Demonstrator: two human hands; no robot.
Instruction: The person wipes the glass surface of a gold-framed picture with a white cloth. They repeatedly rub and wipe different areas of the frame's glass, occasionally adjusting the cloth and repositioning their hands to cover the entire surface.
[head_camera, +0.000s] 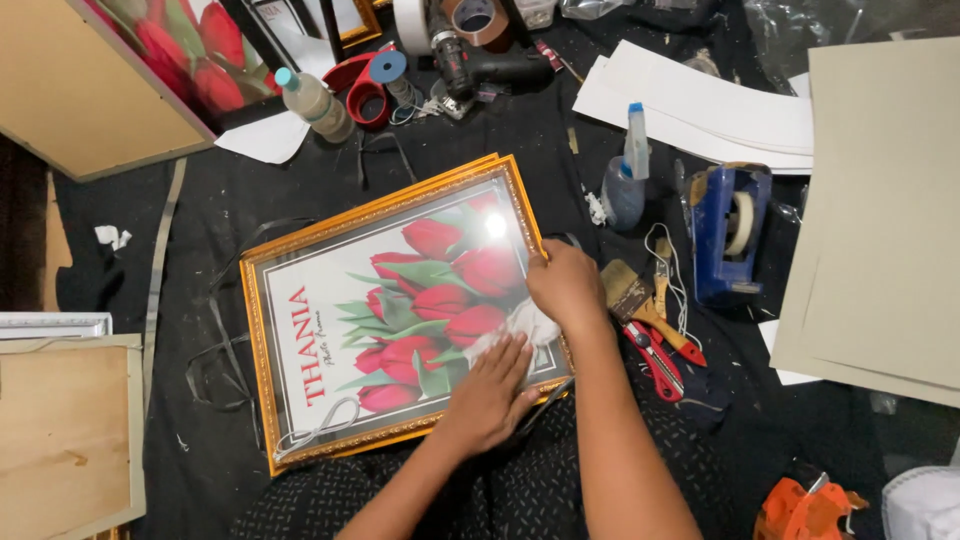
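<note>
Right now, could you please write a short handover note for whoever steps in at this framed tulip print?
Left hand: flat on the glass, pressing a white cloth.
Right hand: steadies the right edge of the gold picture frame, also touching the cloth.
The frame lies face up on the black work surface; spray bottle and paintbrush sit to its right.
Done: print is framed under glass.
Left: likely wiping the remaining glass.

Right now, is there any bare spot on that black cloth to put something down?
Yes: between the gold picture frame and the wooden board, and below the red cutters. It is crowded around the tape dispenser and paintbrush.
</note>
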